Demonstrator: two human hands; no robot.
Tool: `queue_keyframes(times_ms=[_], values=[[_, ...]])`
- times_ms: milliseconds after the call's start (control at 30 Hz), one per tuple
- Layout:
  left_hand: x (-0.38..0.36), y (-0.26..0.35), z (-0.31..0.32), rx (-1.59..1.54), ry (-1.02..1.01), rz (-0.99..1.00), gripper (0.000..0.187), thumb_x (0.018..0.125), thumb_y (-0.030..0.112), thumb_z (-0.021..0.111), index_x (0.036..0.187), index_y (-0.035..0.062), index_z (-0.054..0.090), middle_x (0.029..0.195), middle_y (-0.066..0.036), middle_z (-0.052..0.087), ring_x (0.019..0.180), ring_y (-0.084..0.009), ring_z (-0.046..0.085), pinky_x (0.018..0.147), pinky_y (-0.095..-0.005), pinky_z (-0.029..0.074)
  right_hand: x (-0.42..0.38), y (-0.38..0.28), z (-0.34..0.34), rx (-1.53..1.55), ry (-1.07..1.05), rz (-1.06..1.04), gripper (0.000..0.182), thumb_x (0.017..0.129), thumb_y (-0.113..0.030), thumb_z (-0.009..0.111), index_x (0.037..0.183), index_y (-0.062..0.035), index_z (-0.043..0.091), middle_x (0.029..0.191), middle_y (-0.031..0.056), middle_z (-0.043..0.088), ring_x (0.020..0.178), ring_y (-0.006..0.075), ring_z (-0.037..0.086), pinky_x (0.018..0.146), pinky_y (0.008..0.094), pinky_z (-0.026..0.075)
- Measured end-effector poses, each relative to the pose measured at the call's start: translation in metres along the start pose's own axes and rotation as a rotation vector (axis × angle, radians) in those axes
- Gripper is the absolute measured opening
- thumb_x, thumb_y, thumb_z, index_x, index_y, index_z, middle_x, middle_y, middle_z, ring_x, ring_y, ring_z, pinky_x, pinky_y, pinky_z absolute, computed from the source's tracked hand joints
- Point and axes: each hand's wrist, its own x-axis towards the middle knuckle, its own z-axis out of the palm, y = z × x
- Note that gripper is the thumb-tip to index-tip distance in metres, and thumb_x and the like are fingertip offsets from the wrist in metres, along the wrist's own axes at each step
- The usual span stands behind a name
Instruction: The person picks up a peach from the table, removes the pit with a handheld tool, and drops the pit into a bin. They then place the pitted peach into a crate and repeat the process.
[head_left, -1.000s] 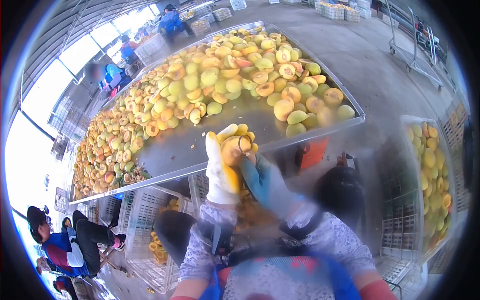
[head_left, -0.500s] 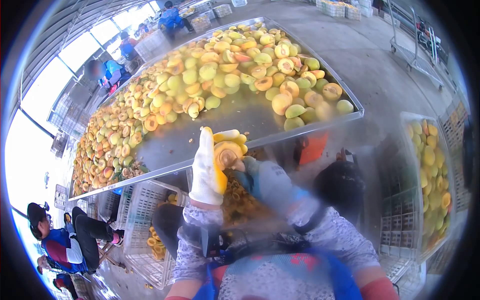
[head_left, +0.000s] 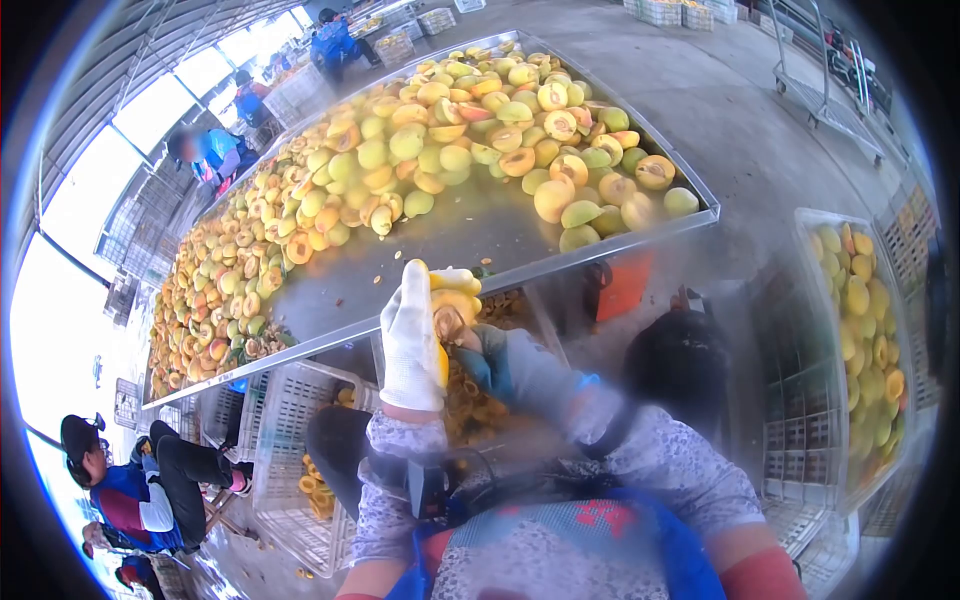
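My left hand [head_left: 410, 345], in a white glove with yellow-coated fingers, is closed around a halved peach [head_left: 449, 322]. The brownish hollow or pit at the middle of its cut face points toward my right hand. In a blue-grey glove, my right hand [head_left: 487, 358] presses its closed fingertips against that face. Whatever those fingers grip is blurred and hidden. Both hands are just in front of the near rim of a metal table [head_left: 560, 262], which bears a big heap of halved peaches [head_left: 420, 150].
Below my hands, peach pieces [head_left: 470, 400] lie in a container. A white crate [head_left: 290, 450] stands at left, and a crate of peaches [head_left: 860, 310] at right. An orange object [head_left: 625, 285] sits under the table. A co-worker [head_left: 130, 480] sits at lower left; others work farther back.
The view has shifted slightly. My right hand has turned against the peach half, whose cut face now shows less fully. My left hand keeps its hold.
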Motion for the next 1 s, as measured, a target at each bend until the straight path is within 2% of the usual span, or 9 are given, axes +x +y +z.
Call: queue_keyframes(times_ms=[67,167,267,367,500,600,833,900,1000], values=[[0.004,-0.003,-0.010,0.107,-0.087,-0.003,0.059,0.108,0.048,0.043,0.105,-0.0052,0.069,0.094,-0.017,0.073,0.079,-0.0252,0.071,0.075,-0.0361,0.059,-0.002,-0.005,-0.005,-0.115,-0.051,0.069,0.039,0.105,-0.039,0.053,0.113,-0.0042,0.068,0.096,0.0279,0.069,0.095,0.0491,0.064,0.078,0.0472,0.054],[-0.004,0.007,-0.010,0.130,-0.137,0.047,0.056,0.108,0.046,0.043,0.107,-0.0044,0.068,0.097,-0.017,0.073,0.081,-0.0254,0.071,0.076,-0.0368,0.059,-0.005,-0.001,-0.001,0.024,-0.026,-0.042,0.041,0.106,-0.038,0.054,0.112,-0.0005,0.068,0.094,0.0235,0.073,0.090,0.0389,0.072,0.079,0.0418,0.054],[-0.023,0.005,0.005,-0.024,-0.050,0.250,0.055,0.107,0.046,0.046,0.110,-0.0041,0.067,0.100,-0.018,0.072,0.083,-0.0261,0.070,0.076,-0.0365,0.059,-0.009,-0.012,0.001,0.317,-0.053,0.024,0.042,0.107,-0.037,0.055,0.112,0.0025,0.069,0.091,0.0149,0.076,0.087,0.0170,0.069,0.080,0.0346,0.053],[-0.024,-0.010,0.000,-0.145,0.058,0.170,0.055,0.105,0.048,0.049,0.114,-0.0039,0.065,0.104,-0.019,0.071,0.083,-0.0257,0.070,0.074,-0.0355,0.060,-0.011,-0.021,0.006,0.412,-0.147,0.189,0.043,0.107,-0.035,0.056,0.110,0.0055,0.070,0.092,0.0081,0.076,0.090,0.0077,0.059,0.081,0.0298,0.052],[-0.016,0.019,-0.025,0.232,-0.315,-0.051,0.054,0.104,0.047,0.053,0.099,-0.0041,0.071,0.094,-0.016,0.073,0.079,-0.0213,0.070,0.069,-0.0329,0.061,-0.010,-0.031,-0.017,-0.194,-0.252,0.147,0.043,0.106,-0.038,0.057,0.105,0.0023,0.072,0.081,0.0149,0.070,0.083,0.0096,0.057,0.077,0.0334,0.051],[-0.012,0.016,-0.029,0.265,-0.326,-0.013,0.054,0.104,0.045,0.053,0.092,-0.0036,0.071,0.089,-0.015,0.072,0.075,-0.0213,0.069,0.065,-0.0355,0.059,-0.010,-0.018,-0.006,-0.179,-0.229,0.090,0.044,0.106,-0.040,0.055,0.105,0.0011,0.071,0.077,0.0167,0.067,0.078,0.0126,0.056,0.075,0.0360,0.051],[-0.017,-0.022,-0.014,-0.294,-0.013,0.120,0.052,0.105,0.045,0.052,0.092,-0.0023,0.068,0.089,-0.021,0.072,0.073,-0.0303,0.069,0.067,-0.0374,0.059,-0.016,-0.005,0.020,0.376,-0.225,0.142,0.050,0.107,-0.044,0.050,0.094,-0.0010,0.071,0.071,0.0035,0.064,0.068,0.0102,0.052,0.064,0.0295,0.047],[-0.015,-0.025,-0.014,-0.301,-0.012,0.114,0.050,0.105,0.047,0.051,0.096,0.0002,0.066,0.092,-0.020,0.071,0.072,-0.0308,0.068,0.066,-0.0396,0.058,-0.017,-0.002,0.022,0.446,-0.236,0.144,0.053,0.106,-0.051,0.049,0.087,-0.0051,0.069,0.067,-0.0008,0.058,0.061,0.0078,0.049,0.055,0.0264,0.043],[-0.011,-0.022,-0.016,-0.348,-0.122,0.040,0.049,0.104,0.049,0.050,0.094,0.0033,0.064,0.091,-0.018,0.069,0.072,-0.0303,0.066,0.062,-0.0402,0.056,-0.018,-0.011,0.016,0.562,-0.371,0.354,0.057,0.103,-0.061,0.047,0.080,-0.0119,0.063,0.062,-0.0036,0.049,0.049,0.0073,0.041,0.044,0.0256,0.034]])
